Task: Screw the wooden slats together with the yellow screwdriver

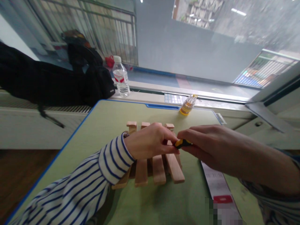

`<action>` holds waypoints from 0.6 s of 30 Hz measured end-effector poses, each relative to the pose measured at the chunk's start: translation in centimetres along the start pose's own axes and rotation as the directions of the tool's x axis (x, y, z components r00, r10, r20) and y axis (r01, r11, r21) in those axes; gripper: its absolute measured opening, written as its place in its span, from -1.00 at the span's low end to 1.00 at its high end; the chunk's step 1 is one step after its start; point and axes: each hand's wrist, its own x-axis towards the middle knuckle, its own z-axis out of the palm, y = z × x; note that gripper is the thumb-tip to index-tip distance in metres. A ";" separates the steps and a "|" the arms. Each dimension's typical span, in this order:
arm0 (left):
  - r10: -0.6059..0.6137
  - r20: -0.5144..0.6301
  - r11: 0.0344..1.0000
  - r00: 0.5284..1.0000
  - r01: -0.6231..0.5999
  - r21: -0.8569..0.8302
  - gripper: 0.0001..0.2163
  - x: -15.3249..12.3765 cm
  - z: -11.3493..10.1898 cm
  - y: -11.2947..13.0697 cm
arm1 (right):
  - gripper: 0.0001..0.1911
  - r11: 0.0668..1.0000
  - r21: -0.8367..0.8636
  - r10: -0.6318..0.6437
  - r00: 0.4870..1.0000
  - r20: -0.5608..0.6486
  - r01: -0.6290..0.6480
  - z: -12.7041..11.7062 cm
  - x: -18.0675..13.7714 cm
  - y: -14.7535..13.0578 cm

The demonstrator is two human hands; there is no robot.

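A wooden slatted frame [159, 168] lies on the green desk [100, 125] in front of me. My left hand [150, 140], in a blue-and-white striped sleeve, rests closed on top of the slats and pinches near their right side. My right hand [206, 143] comes in from the right, its fingers wrapped round a small yellow-and-black tool [182, 143]. The tool's tip meets the fingertips of my left hand just above the wood. What the left fingers pinch is hidden.
A small bottle with yellow contents [188, 105] stands at the desk's far edge. A water bottle [121, 80] and a black bag [53, 78] sit on the window sill. A printed sheet [217, 184] lies at the right under my forearm.
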 end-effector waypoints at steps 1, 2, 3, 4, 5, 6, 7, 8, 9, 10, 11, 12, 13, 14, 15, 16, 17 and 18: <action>0.006 -0.001 1.000 1.000 -0.006 -0.005 -0.87 0.0 0.0 0.0 | -0.81 1.000 -0.003 0.005 1.000 0.002 -0.005 0.0 0.0 0.0; 0.011 -0.004 1.000 1.000 -0.011 -0.007 -0.88 0.1 0.0 -0.1 | -0.83 1.000 -0.009 0.009 1.000 0.001 -0.009 0.0 0.1 -0.1; 0.015 -0.005 1.000 1.000 -0.015 -0.007 -0.88 0.1 0.0 -0.2 | -0.84 1.000 -0.016 0.014 1.000 -0.003 -0.014 0.0 0.1 -0.1; 0.018 -0.009 1.000 1.000 -0.018 -0.005 -0.88 0.1 0.0 -0.2 | -0.86 1.000 -0.022 0.019 1.000 -0.008 -0.020 0.0 0.1 0.0; 0.021 -0.013 1.000 1.000 -0.021 -0.002 -0.88 0.1 0.1 -0.3 | -0.89 0.999 -0.028 0.022 1.000 -0.016 -0.023 0.1 0.1 0.0; 0.023 -0.015 1.000 1.000 -0.023 0.002 -0.88 0.1 0.1 -0.4 | -0.93 0.999 -0.033 0.023 0.999 -0.027 -0.024 0.1 0.2 0.0; 0.027 -0.014 1.000 1.000 -0.027 0.003 -0.89 0.1 0.1 -0.4 | -0.97 0.999 -0.043 0.027 0.999 -0.038 -0.028 0.2 0.3 0.1; 0.031 -0.009 1.000 0.999 -0.031 0.001 -0.89 0.1 0.1 -0.5 | -0.97 0.998 -0.056 0.034 0.998 -0.048 -0.037 0.3 0.4 0.1; 0.034 -0.001 0.999 0.999 -0.034 -0.005 -0.88 0.1 0.1 -0.5 | -0.94 0.996 -0.074 0.046 0.998 -0.052 -0.050 0.3 0.4 0.1; 0.031 0.009 0.999 0.999 -0.031 -0.012 -0.87 0.1 0.1 -0.5 | -0.91 0.994 -0.095 0.056 0.997 -0.057 -0.061 0.4 0.5 0.1; 0.027 0.020 0.999 0.999 -0.026 -0.018 -0.86 0.0 0.1 -0.5 | -0.88 0.991 -0.114 0.067 0.996 -0.062 -0.074 0.4 0.6 0.1; 0.021 0.027 1.000 0.999 -0.020 -0.021 -0.85 0.0 0.1 -0.4 | -0.86 0.988 -0.129 0.076 0.995 -0.067 -0.084 0.4 0.6 0.1; 0.014 0.030 1.000 0.999 -0.013 -0.019 -0.85 0.0 0.1 -0.4 | -0.85 0.986 -0.139 0.083 0.994 -0.073 -0.092 0.4 0.6 0.0; 0.007 0.029 1.000 1.000 -0.006 -0.014 -0.85 0.0 0.1 -0.3 | -0.84 0.985 -0.144 0.082 0.993 -0.079 -0.093 0.4 0.7 0.0; 0.001 0.023 1.000 1.000 -0.001 -0.005 -0.85 0.0 0.1 -0.3 | -0.83 0.985 -0.146 0.083 0.993 -0.085 -0.094 0.4 0.7 0.0; -0.002 0.014 1.000 1.000 0.002 0.004 -0.85 0.0 0.1 -0.3 | -0.82 0.985 -0.146 0.081 0.993 -0.087 -0.093 0.4 0.8 0.0; -0.003 0.004 1.000 1.000 0.003 0.015 -0.85 0.0 0.1 -0.3 | -0.81 0.985 -0.145 0.079 0.994 -0.082 -0.090 0.3 0.9 0.0; -0.003 -0.007 1.000 1.000 0.003 0.025 -0.85 0.0 0.1 -0.3 | -0.80 0.985 -0.145 0.077 0.994 -0.074 -0.087 0.3 0.9 0.0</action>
